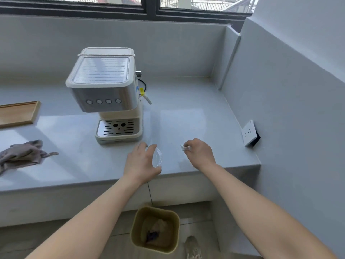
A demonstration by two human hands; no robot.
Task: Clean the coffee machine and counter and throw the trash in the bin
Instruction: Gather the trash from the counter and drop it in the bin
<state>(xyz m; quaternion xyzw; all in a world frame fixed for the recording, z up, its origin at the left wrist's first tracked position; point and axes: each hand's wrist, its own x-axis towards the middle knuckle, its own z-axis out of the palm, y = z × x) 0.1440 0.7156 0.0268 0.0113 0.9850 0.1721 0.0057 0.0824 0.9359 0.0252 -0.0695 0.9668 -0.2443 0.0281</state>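
Note:
A cream and silver coffee machine stands on the grey counter. In front of it, my left hand grips a clear plastic lid near the counter's front edge. To the right, my right hand pinches a small white scrap of trash just above the counter. An olive-yellow bin sits on the floor below the counter edge, with crumpled brown paper and a dark item inside. A grey cloth lies bunched on the counter at the left.
A wooden tray rests at the far left of the counter. A white wall socket sticks out from the right wall. The machine's steam wand points right. A shoe is beside the bin.

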